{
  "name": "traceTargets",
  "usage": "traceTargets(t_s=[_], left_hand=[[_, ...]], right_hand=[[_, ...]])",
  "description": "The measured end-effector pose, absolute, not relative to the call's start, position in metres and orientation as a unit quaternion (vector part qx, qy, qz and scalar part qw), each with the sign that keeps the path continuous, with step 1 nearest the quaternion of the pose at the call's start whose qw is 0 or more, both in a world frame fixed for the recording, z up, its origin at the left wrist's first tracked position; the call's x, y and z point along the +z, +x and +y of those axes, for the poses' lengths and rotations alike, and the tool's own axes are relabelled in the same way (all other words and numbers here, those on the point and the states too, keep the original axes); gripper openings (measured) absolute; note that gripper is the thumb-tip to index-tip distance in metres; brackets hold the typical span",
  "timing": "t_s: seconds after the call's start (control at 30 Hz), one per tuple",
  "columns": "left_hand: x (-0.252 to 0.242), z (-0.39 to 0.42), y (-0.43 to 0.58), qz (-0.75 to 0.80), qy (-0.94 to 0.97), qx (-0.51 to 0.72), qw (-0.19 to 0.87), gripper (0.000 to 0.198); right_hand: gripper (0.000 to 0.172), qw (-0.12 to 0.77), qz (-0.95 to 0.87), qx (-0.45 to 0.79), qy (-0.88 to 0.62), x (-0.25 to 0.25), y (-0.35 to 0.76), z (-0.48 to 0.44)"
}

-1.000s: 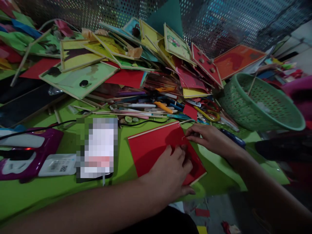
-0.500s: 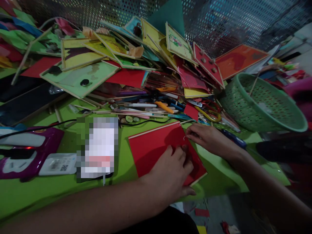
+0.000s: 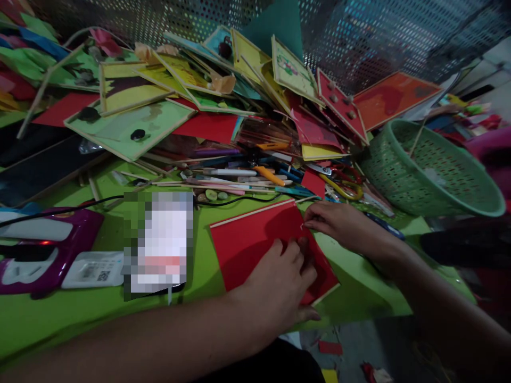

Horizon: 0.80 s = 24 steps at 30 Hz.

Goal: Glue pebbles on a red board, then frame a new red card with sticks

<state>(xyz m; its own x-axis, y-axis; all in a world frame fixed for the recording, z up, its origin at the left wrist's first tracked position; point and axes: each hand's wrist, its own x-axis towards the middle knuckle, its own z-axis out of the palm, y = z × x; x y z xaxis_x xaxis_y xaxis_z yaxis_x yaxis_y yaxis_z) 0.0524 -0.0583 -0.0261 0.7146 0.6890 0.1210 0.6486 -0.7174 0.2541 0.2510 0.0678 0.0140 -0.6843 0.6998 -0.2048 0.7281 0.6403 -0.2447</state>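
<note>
A red card [image 3: 251, 239] lies on the green table, with thin pale wooden strips along its far edge and its near right edge. My left hand [image 3: 281, 279] rests on the card, fingers spread and slightly bent, its thumb over the near edge. At the card's right edge my right hand [image 3: 333, 221] is closed in a pinch. A small white curl [image 3: 302, 226], perhaps glue or thread, shows by those fingertips. Whatever the pinch holds is too small to make out.
Left of the card lie a phone with a blurred screen [image 3: 165, 234], a white packet [image 3: 93, 269] and a purple power strip [image 3: 77, 239]. Behind are pens, scissors [image 3: 343, 186] and a heap of framed cards [image 3: 131, 127]. A green basket [image 3: 387, 165] stands at right.
Both hands and the red card stay almost in place. The right hand's pinch has barely shifted at the card's edge.
</note>
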Motion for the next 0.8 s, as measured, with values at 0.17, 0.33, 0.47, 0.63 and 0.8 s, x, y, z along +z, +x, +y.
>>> traceTargets(t_s=[0.17,0.33,0.47,0.63,0.8], left_hand=[[-0.024,-0.059,0.052,0.361,0.921,0.102,0.101,0.062],[-0.025,-0.059,0.052,0.365,0.919,0.115,0.090,0.065],[-0.027,-0.059,0.052,0.366,0.920,0.105,0.092,0.067],[-0.028,-0.059,0.053,0.362,0.921,0.106,0.098,0.065],[-0.025,-0.057,0.053,0.360,0.923,0.088,0.107,0.066]], right_hand=[[0.013,0.075,0.910,-0.110,0.393,0.012,0.250,0.062],[0.017,0.060,0.903,-0.123,0.408,0.012,0.251,0.060],[0.014,0.044,0.900,-0.176,0.396,0.015,0.252,0.065],[0.008,0.055,0.901,-0.187,0.387,0.016,0.252,0.070],[0.011,0.088,0.902,-0.172,0.386,0.017,0.249,0.071]])
